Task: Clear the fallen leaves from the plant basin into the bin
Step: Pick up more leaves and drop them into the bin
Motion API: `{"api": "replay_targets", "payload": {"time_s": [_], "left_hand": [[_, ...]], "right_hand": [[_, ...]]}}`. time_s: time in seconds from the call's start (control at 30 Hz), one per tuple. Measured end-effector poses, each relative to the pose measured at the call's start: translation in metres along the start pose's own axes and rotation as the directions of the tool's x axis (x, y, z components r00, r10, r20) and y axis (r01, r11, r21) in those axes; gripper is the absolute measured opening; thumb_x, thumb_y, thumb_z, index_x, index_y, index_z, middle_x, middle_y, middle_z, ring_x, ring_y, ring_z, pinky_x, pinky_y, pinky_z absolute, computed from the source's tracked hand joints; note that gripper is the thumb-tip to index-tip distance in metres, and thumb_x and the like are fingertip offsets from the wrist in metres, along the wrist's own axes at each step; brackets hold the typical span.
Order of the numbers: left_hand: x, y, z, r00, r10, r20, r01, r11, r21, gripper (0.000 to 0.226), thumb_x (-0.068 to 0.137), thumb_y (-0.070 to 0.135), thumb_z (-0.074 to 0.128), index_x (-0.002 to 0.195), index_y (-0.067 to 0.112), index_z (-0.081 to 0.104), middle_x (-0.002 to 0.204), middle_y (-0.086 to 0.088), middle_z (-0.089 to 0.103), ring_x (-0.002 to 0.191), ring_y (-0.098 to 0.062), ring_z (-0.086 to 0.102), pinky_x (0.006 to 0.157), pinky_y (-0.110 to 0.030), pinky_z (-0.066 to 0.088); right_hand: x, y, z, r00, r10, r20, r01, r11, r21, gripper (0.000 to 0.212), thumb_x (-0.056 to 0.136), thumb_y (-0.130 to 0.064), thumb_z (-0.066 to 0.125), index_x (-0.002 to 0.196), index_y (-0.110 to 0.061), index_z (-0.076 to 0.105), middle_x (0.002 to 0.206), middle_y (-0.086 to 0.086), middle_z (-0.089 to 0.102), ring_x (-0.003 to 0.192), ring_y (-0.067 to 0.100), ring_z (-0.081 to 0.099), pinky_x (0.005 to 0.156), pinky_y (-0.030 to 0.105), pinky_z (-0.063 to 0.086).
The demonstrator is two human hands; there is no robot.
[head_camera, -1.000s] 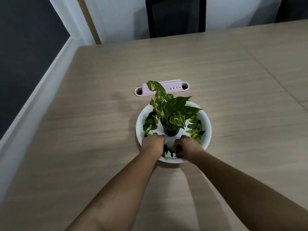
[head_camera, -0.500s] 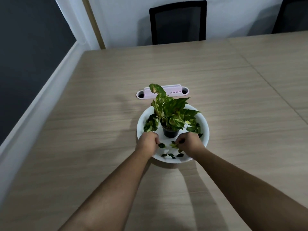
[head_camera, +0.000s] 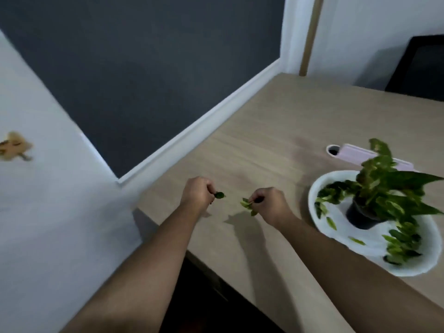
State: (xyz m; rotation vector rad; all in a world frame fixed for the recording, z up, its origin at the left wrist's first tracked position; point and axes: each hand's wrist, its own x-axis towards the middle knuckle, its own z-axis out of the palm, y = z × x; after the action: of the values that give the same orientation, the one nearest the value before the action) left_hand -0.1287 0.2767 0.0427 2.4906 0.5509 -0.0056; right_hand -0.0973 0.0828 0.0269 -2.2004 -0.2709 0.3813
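Observation:
The white plant basin (head_camera: 312,210) sits on the table at the right, with a potted plant in a black pot (head_camera: 360,216) standing in it. Loose fallen leaves (head_camera: 331,223) lie on the basin floor. My left hand (head_camera: 195,195) is closed on a dark green leaf (head_camera: 219,195) above the table's left part. My right hand (head_camera: 269,204) pinches a few light green leaves (head_camera: 247,205), left of the basin. Both hands hang over the wooden table (head_camera: 252,145), apart from the basin. No bin is in view.
A pink desk cable tray (head_camera: 353,155) is set into the table behind the basin. A white wall with a sticker (head_camera: 14,149) stands at the left, a dark panel behind it. A black chair (head_camera: 418,68) is at the far right. The table's left edge runs close to my forearms.
Both hands lifted out of the basin with leaves and moved left over the table. My view swung left, so the basin now sits at the right.

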Motion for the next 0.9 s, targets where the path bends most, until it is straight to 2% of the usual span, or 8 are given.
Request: {"api": "replay_targets", "payload": {"time_s": [0.07,0.17,0.23,0.3,0.47,0.7,0.8,0.9], "left_hand": [[-0.016,-0.053,-0.029,0.991,-0.120,-0.067,0.118,0.992,-0.031,0.016,0.071,-0.005,0.066,0.075,0.007,0.075,0.088,-0.012,0.075,0.083,-0.025,0.069,0.070,-0.022,0.048],[-0.045,-0.128,-0.061,0.954,-0.271,-0.126,0.263,0.962,-0.074,0.018,0.070,-0.007,0.063,0.077,0.006,0.074,0.091,-0.012,0.075,0.086,-0.026,0.069,0.069,-0.017,0.043],[-0.065,-0.179,-0.075,0.926,-0.358,-0.122,0.351,0.933,-0.076,0.017,0.073,-0.005,0.063,0.078,0.006,0.074,0.093,-0.011,0.074,0.089,-0.026,0.069,0.072,-0.020,0.048],[-0.081,-0.227,-0.079,0.897,-0.426,-0.116,0.419,0.904,-0.082,0.015,0.074,-0.004,0.064,0.077,0.006,0.075,0.094,-0.011,0.074,0.089,-0.027,0.069,0.080,-0.028,0.055],[-0.104,-0.326,-0.040,0.803,-0.596,-0.032,0.584,0.795,-0.165,0.021,0.074,-0.007,0.056,0.074,0.007,0.072,0.095,-0.014,0.072,0.088,-0.032,0.067,0.080,-0.029,0.053],[-0.088,-0.429,0.058,0.744,-0.659,0.112,0.664,0.710,-0.233,0.021,0.076,-0.008,0.056,0.073,0.008,0.070,0.092,-0.016,0.072,0.087,-0.033,0.067,0.082,-0.034,0.056],[-0.075,-0.452,0.087,0.724,-0.678,0.122,0.684,0.686,-0.246,0.016,0.078,0.000,0.061,0.089,0.008,0.069,0.098,-0.015,0.072,0.094,-0.032,0.067,0.087,-0.033,0.053],[-0.073,-0.458,0.098,0.703,-0.684,0.192,0.710,0.666,-0.229,0.044,0.080,0.014,0.070,0.122,0.012,0.057,0.113,-0.012,0.067,0.105,-0.029,0.063,0.090,-0.034,0.050]], "right_hand": [[0.005,-0.038,0.044,0.990,-0.099,0.100,0.100,0.995,-0.002,0.022,0.075,0.010,0.063,0.069,-0.011,0.068,0.069,0.010,0.064,0.040,0.000,0.058,0.052,0.011,0.053],[0.005,-0.087,0.113,0.953,-0.174,0.249,0.187,0.982,-0.030,0.018,0.073,0.009,0.062,0.074,-0.006,0.072,0.072,0.010,0.065,0.064,0.020,0.063,0.071,0.028,0.056],[0.002,-0.110,0.161,0.922,-0.199,0.331,0.234,0.970,-0.068,0.014,0.073,0.006,0.064,0.078,-0.003,0.074,0.076,0.011,0.068,0.071,0.018,0.062,0.069,0.022,0.052],[0.000,-0.121,0.208,0.891,-0.206,0.403,0.274,0.955,-0.117,0.012,0.074,0.000,0.066,0.080,-0.005,0.075,0.083,0.011,0.072,0.073,0.013,0.059,0.061,0.014,0.044],[0.005,-0.099,0.311,0.833,-0.098,0.545,0.280,0.924,-0.262,0.010,0.079,-0.007,0.065,0.079,-0.012,0.073,0.090,0.008,0.073,0.073,0.015,0.060,0.065,0.022,0.044],[0.026,-0.018,0.432,0.843,0.063,0.535,0.150,0.926,-0.345,0.014,0.080,-0.003,0.063,0.080,-0.012,0.073,0.093,0.011,0.072,0.080,0.021,0.064,0.067,0.024,0.049],[0.035,0.012,0.465,0.853,0.078,0.516,0.137,0.921,-0.365,0.016,0.081,-0.003,0.063,0.090,-0.011,0.073,0.097,0.014,0.072,0.084,0.025,0.066,0.071,0.025,0.050],[0.037,0.025,0.475,0.806,0.097,0.584,0.143,0.925,-0.351,0.030,0.081,-0.002,0.065,0.111,-0.008,0.067,0.125,0.014,0.062,0.107,0.025,0.063,0.093,0.027,0.049]]}}
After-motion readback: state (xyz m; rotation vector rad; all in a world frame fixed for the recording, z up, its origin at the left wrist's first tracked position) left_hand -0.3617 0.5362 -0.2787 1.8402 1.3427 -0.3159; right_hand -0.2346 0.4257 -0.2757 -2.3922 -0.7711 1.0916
